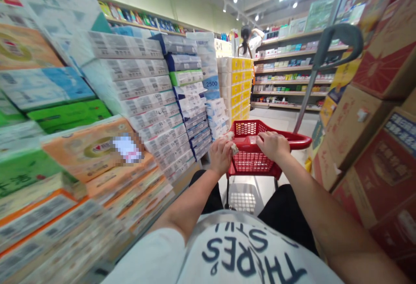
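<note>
A red plastic shopping cart (251, 162) stands in the aisle straight ahead of me. My left hand (221, 154) is closed on the near rim at its left end, and a crumpled whitish paper or wrapper (233, 147) shows between its fingers. My right hand (272, 144) is closed over the same rim a little further right. The basket's inside looks bare where I can see it.
Stacked packs of tissue and toilet paper (136, 97) wall the left side. Cardboard boxes (367, 119) pile up on the right, with a grey trolley handle (338, 37) leaning there. A person (248, 41) stands far down the aisle at stocked shelves (289, 71).
</note>
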{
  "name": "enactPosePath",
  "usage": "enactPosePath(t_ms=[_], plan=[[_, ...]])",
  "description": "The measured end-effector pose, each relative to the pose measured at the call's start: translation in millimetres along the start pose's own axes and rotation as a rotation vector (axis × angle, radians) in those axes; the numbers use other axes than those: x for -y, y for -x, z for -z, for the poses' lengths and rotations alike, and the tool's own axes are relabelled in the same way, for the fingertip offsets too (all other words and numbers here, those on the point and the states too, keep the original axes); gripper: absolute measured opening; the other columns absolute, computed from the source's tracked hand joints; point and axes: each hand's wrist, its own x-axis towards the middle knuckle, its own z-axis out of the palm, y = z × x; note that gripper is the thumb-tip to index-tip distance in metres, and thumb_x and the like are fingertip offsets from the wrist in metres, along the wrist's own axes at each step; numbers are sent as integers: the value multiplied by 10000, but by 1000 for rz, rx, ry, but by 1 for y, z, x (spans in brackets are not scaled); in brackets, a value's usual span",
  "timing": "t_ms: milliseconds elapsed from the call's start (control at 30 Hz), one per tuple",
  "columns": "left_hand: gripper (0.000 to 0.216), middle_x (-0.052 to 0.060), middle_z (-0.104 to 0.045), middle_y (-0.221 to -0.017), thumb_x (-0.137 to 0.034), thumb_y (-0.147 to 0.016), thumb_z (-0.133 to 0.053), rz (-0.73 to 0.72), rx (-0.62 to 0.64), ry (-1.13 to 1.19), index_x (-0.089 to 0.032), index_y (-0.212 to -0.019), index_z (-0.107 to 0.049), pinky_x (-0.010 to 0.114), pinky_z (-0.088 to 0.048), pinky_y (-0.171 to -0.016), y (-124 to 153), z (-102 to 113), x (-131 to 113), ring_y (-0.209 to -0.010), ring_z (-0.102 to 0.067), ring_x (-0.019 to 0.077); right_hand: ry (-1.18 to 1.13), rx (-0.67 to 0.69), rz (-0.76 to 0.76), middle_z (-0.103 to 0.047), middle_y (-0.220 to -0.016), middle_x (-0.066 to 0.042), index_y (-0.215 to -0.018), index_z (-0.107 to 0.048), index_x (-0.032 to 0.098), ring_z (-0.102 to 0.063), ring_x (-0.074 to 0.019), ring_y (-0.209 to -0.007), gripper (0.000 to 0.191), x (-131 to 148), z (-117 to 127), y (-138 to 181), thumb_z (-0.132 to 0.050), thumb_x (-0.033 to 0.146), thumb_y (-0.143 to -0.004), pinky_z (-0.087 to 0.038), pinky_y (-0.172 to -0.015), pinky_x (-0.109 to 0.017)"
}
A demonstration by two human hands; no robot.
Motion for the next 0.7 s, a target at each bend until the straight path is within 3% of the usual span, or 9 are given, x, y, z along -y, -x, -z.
enactPosePath(t_ms=[167, 333, 567, 700], plan=[[312, 87, -609, -1166, -333, -936, -387, 19, 102, -68, -232, -1116, -622, 404, -361, -972, -19, 18, 0, -1155, -476, 239, -6, 8, -10, -660, -1101, -78, -1060, -651, 226, -566, -234, -1040, 409, 1, -1, -1, -312, 429, -951, -393, -872, -354], [449, 125, -684, -907, -392, -934, -326, 39, 370, -221, -167, -891, -712, 390, -424, -817, -66, 37, -19, -924, -590, 256, 4, -20, -14, -660, -1103, -82, -1042, -650, 222, -573, -240, -1018, 401, 1, -3, -1, -323, 433, -946, -398, -860, -359], [396, 123, -712, -960, -394, -902, -378, -103, 791, -220, -203, -956, -720, 344, -466, -737, -100, 21, -33, -890, -656, 266, 12, -32, -4, -666, -1077, -78, -1056, -647, 222, -572, -235, -1015, 396, -1, -2, 0, -326, 427, -950, -401, -848, -349], [538, 155, -703, -1014, -474, -936, -275, -49, 856, -192, -163, -1000, -709, 345, -475, -736, -107, 15, -28, -949, -644, 281, 6, -77, 36, -671, -1038, -72, -1044, -645, 227, -578, -242, -987, 406, -3, -4, 2, -302, 427, -956, -406, -814, -355]])
